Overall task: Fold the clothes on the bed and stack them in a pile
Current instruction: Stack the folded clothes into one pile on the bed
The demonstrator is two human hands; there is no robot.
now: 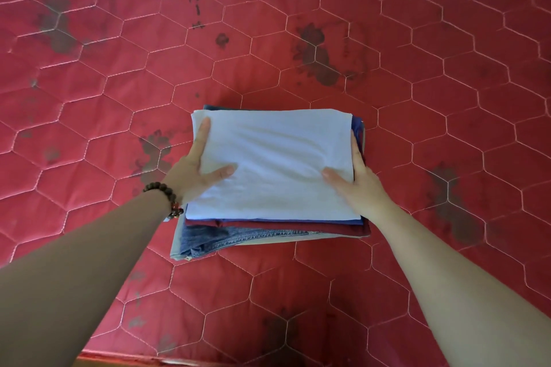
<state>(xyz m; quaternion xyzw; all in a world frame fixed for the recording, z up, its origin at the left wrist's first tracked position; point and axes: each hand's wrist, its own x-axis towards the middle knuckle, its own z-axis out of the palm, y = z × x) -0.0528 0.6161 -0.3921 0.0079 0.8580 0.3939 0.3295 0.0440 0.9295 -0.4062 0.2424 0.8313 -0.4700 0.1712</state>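
A pile of folded clothes lies in the middle of the red quilted bed. On top is a folded pale blue garment; under it show a dark blue layer, a maroon one, denim jeans and a light grey piece. My left hand lies along the top garment's left edge, fingers straight, thumb flat on the cloth. My right hand mirrors it on the right edge, fingers straight along the side, thumb resting on top. A beaded bracelet sits on my left wrist.
The red mattress cover with hexagon stitching and dark flower prints spreads all around the pile. Its near edge runs along the bottom of the view.
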